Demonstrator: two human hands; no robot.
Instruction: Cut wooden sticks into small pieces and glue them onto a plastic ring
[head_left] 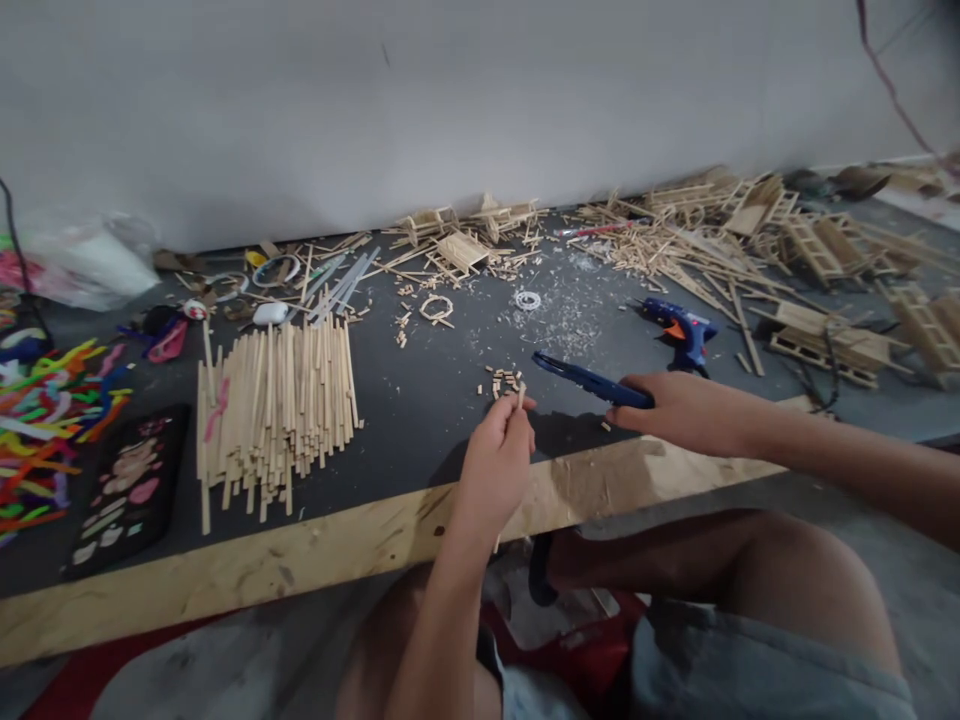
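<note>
My left hand (499,455) is closed around a thin wooden stick (521,394), whose tip stands up above the fingers. To the right, my right hand (667,408) grips a long dark blue hand tool (585,378) that resembles shears. It points left, a little above and apart from the stick. The fingers partly hide its handles, and its exact kind is unclear. Just beyond my left hand lies a small heap of short cut stick pieces (501,380). One more short piece (606,426) lies below the right hand.
A pile of sticks (281,400) lies left, near a phone (131,490) and colourful pipe cleaners (52,430). A blue glue gun (681,328) rests right. Wooden constructions (817,245) and scraps crowd the back. A pale board (300,545) edges the dark table.
</note>
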